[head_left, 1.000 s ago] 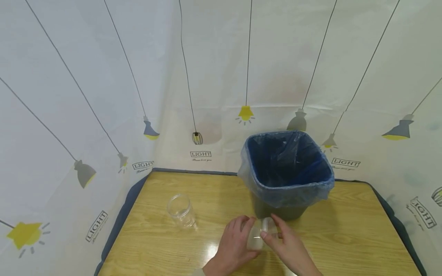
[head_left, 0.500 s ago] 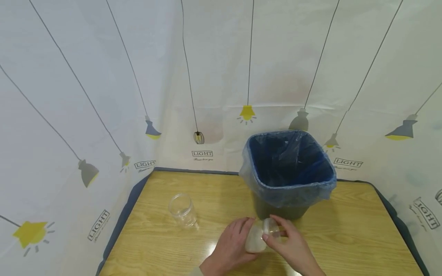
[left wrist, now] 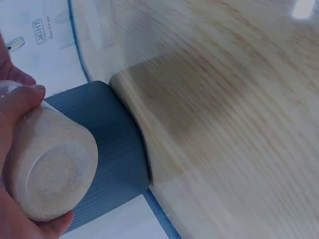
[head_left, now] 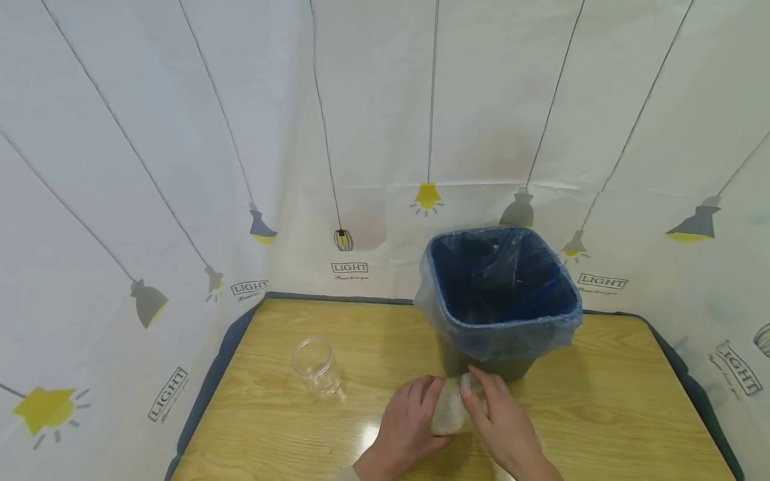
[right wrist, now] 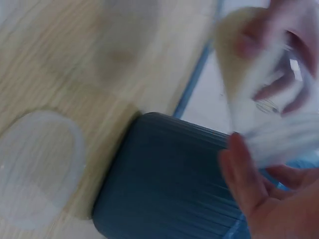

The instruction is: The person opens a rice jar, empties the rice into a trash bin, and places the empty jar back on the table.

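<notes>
My left hand (head_left: 412,421) grips a clear jar (head_left: 448,413) with pale beige, powdery contents, its fingers wrapped round the body. Tipped on its side, the jar turns its round base toward the left wrist camera, where the base (left wrist: 57,174) looks cream-coloured. My right hand (head_left: 505,424) holds the jar's clear ribbed end (right wrist: 284,139) between thumb and fingers; I cannot tell whether that end is a lid or the neck. Both hands are close in front of the bin (head_left: 487,367). A clear empty-looking jar (head_left: 315,367) stands upright to the left on the table.
A blue bag (head_left: 511,341) lines the dark bin, its edge folded over the rim. A round translucent disc (right wrist: 40,169) lies on the wooden table (head_left: 271,434) beside the bin. White lamp-printed sheeting (head_left: 373,133) surrounds the table's back and sides.
My right thumb and fingers have shifted a little forward over the ribbed end, covering more of it. The left hand keeps its grip; the upright jar and bin stay put.
</notes>
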### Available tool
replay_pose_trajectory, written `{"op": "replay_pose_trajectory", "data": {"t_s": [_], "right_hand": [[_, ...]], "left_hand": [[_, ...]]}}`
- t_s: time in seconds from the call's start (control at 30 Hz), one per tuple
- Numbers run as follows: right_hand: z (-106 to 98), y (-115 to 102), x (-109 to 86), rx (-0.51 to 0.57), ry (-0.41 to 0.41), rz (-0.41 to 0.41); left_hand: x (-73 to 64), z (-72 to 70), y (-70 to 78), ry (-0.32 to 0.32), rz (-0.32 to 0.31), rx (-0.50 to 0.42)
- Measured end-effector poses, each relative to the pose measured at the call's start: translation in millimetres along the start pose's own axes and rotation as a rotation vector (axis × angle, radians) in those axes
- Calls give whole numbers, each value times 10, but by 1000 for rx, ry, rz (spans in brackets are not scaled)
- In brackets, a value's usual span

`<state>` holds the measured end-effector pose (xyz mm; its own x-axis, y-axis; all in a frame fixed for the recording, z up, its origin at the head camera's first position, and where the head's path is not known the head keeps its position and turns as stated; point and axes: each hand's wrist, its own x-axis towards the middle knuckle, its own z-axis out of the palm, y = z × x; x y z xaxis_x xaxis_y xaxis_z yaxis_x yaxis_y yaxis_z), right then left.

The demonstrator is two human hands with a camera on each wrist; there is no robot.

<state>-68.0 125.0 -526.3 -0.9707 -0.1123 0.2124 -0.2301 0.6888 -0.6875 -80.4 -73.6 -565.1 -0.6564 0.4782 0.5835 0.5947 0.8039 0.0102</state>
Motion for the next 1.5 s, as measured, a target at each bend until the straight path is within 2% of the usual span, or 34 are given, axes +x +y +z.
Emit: {"op": "replay_pose_trajectory", "data": {"t_s": [0.1,0.2,0.3,0.4,0.73,1.13,1.33,1.5], "right_hand": [[79,54,-9,-56,118,-95],[113,79,-2,-76,179,-154],[108,69,15,-76,180,-190],[92,58,27,-63,178,-225],[66,106,59,-25,269,-460],[21,184,101,-2,325,-620],[-19,177,137,10,367,-680],[-67,172,151,20,364,-713]], "left_hand": [[24,-16,19,12,3,-4],[39,-10,29,41,5,-30],[38,-9,38,33,-4,-65],[27,-23,37,-6,-10,-94],[36,-72,11,-70,-28,-215],[104,-157,29,-134,-28,-300],[161,-221,20,-208,-36,-385],[211,-260,-8,-277,-43,-448]]}}
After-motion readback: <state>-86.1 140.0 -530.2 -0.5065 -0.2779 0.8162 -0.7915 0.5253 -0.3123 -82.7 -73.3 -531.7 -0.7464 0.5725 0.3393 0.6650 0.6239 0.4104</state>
